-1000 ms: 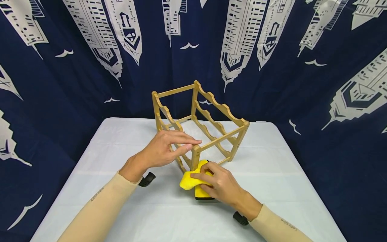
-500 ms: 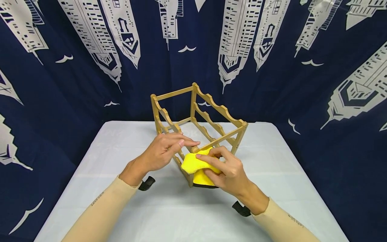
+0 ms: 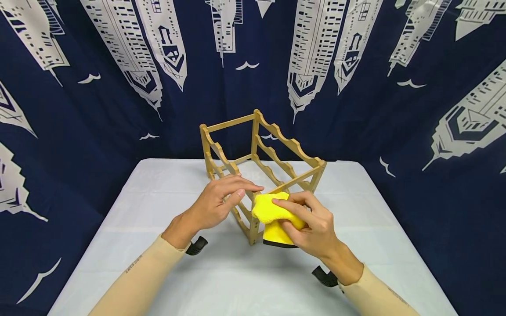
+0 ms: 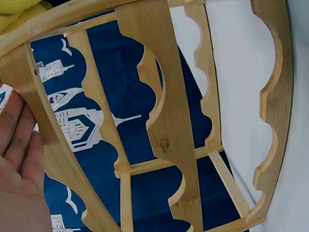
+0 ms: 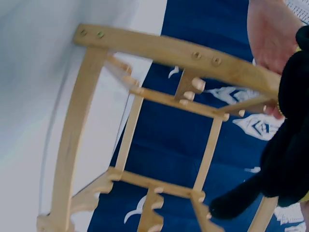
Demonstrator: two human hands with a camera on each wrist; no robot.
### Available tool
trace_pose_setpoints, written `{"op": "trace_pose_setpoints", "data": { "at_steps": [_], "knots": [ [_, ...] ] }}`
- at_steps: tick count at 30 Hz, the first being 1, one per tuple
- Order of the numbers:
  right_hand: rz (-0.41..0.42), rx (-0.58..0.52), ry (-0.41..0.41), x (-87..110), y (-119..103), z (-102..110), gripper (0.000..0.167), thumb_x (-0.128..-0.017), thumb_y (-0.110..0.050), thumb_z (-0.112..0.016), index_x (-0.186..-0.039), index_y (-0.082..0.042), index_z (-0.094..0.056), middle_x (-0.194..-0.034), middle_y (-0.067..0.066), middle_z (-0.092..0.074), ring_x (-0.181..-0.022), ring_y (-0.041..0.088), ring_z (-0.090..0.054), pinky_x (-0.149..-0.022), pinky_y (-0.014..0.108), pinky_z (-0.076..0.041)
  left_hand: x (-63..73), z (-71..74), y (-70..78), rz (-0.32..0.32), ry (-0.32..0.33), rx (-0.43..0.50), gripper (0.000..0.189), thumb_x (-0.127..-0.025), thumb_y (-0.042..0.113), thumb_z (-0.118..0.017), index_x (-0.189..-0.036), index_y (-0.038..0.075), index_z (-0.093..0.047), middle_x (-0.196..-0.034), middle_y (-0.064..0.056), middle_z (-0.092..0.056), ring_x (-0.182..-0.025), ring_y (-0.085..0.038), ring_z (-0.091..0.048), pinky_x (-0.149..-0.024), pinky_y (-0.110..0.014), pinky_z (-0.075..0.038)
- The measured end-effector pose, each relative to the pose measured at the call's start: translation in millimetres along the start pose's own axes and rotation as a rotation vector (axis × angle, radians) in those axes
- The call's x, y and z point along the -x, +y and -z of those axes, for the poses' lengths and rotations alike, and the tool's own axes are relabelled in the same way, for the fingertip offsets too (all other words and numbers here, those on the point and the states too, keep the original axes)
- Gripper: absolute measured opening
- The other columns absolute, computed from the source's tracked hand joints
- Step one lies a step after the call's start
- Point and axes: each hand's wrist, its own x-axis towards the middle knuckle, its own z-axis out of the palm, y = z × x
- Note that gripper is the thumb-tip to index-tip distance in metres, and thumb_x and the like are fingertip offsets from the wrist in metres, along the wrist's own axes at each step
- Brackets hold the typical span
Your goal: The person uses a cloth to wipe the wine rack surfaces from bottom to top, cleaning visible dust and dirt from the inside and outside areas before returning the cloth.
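A light wooden wine rack [image 3: 292,144] with scalloped rails stands on the white table. My left hand [image 3: 221,199] lies along its near left upper corner, fingers mostly straight. In the left wrist view, the fingers of that hand [image 4: 19,183] lie against a rail. My right hand [image 3: 316,228] pinches a yellow cloth [image 3: 274,210] with a black edge, just right of the near corner post. Whether the cloth touches the rack's top bar is hard to tell. In the right wrist view, black fabric [image 5: 289,121], seemingly the cloth's dark side, hangs over the end of a post [image 5: 145,44].
The white tabletop [image 3: 237,281] extends around the rack. Behind it hangs a dark blue curtain [image 3: 221,105] with white building prints. A black strap piece [image 3: 196,245] sits at the left wrist, another [image 3: 325,276] at the right wrist.
My right hand has brought the yellow cloth up from low on the near corner post to the top, then slightly right along the front. The left hand stays on the corner.
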Motion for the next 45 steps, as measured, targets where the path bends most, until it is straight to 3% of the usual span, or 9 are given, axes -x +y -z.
{"op": "trace_pose_setpoints", "data": {
  "at_steps": [3,7,12,14,17,24,31,38,45],
  "knots": [
    [0.001,0.031,0.062,5.1,2.7,8.7,0.030,-0.111,-0.026,-0.074,-0.116,-0.001,-0.089,-0.100,0.020,-0.072,-0.083,0.022,-0.066,-0.083,0.015,-0.065,0.3,-5.6,5.1,0.000,0.024,-0.067,0.034,-0.116,0.017,-0.065,-0.146,0.022,-0.082,-0.142,0.007,-0.083,-0.137,-0.017,-0.076,-0.132,-0.053,-0.055],
    [-0.042,0.055,0.166,7.5,5.8,18.7,0.034,-0.108,-0.027,-0.078,-0.111,0.005,-0.088,-0.096,0.025,-0.070,-0.084,0.024,-0.066,-0.093,0.010,-0.061,-1.7,-15.5,15.0,-0.018,0.069,-0.236,0.032,-0.108,0.028,-0.084,-0.140,0.026,-0.083,-0.131,0.009,-0.082,-0.124,-0.013,-0.075,-0.100,-0.037,-0.069],
    [-0.114,0.083,0.257,5.5,7.2,26.0,0.028,-0.091,-0.012,-0.081,-0.109,0.008,-0.087,-0.094,0.030,-0.069,-0.088,0.025,-0.066,-0.099,0.008,-0.057,-4.8,-26.6,22.3,-0.045,0.110,-0.338,0.029,-0.103,0.027,-0.093,-0.130,0.021,-0.085,-0.122,0.005,-0.083,-0.116,-0.013,-0.079,-0.110,-0.042,-0.070],
    [-0.131,0.091,0.278,5.1,7.3,27.5,0.029,-0.087,-0.010,-0.081,-0.108,0.009,-0.086,-0.093,0.031,-0.068,-0.089,0.025,-0.065,-0.099,0.008,-0.057,-4.8,-27.6,23.7,-0.038,0.111,-0.319,0.026,-0.103,0.023,-0.092,-0.128,0.018,-0.085,-0.121,0.004,-0.084,-0.117,-0.014,-0.080,-0.113,-0.044,-0.069],
    [-0.148,0.101,0.299,5.1,8.0,29.1,0.030,-0.084,-0.008,-0.080,-0.108,0.009,-0.086,-0.092,0.031,-0.068,-0.089,0.024,-0.065,-0.099,0.008,-0.057,-3.0,-26.2,25.3,-0.017,0.104,-0.282,0.026,-0.103,0.019,-0.091,-0.128,0.017,-0.085,-0.125,0.002,-0.084,-0.121,-0.016,-0.078,-0.104,-0.039,-0.071],
    [-0.171,0.097,0.285,9.8,11.3,31.6,0.031,-0.083,-0.007,-0.081,-0.109,0.009,-0.086,-0.094,0.031,-0.068,-0.091,0.021,-0.065,-0.099,0.008,-0.057,2.7,-19.8,25.2,-0.003,0.109,-0.222,0.028,-0.103,0.015,-0.091,-0.130,0.015,-0.085,-0.135,-0.002,-0.083,-0.134,-0.023,-0.076,-0.115,-0.047,-0.067],
    [-0.138,0.091,0.232,16.4,13.2,31.6,0.029,-0.091,-0.012,-0.082,-0.111,0.008,-0.087,-0.095,0.030,-0.069,-0.091,0.024,-0.065,-0.100,0.007,-0.057,6.0,-11.2,20.5,-0.029,0.087,-0.156,0.027,-0.103,0.010,-0.090,-0.129,0.014,-0.084,-0.140,-0.003,-0.082,-0.142,-0.026,-0.073,-0.123,-0.051,-0.062],
    [-0.065,0.081,0.198,13.4,12.7,31.3,0.039,-0.107,-0.030,-0.079,-0.110,0.008,-0.087,-0.094,0.028,-0.069,-0.089,0.022,-0.065,-0.101,0.008,-0.058,8.3,0.5,13.7,0.024,0.030,-0.061,0.029,-0.104,0.006,-0.087,-0.131,0.014,-0.084,-0.140,-0.003,-0.082,-0.148,-0.028,-0.070,-0.131,-0.056,-0.056],
    [-0.001,0.052,0.140,5.3,5.9,30.7,0.042,-0.112,-0.033,-0.078,-0.108,0.008,-0.087,-0.095,0.025,-0.069,-0.085,0.022,-0.063,-0.097,0.009,-0.061,12.4,15.5,7.5,0.049,-0.015,0.011,0.031,-0.104,0.003,-0.084,-0.132,0.018,-0.084,-0.139,0.001,-0.082,-0.153,-0.030,-0.066,-0.132,-0.058,-0.054]
  ]
}}
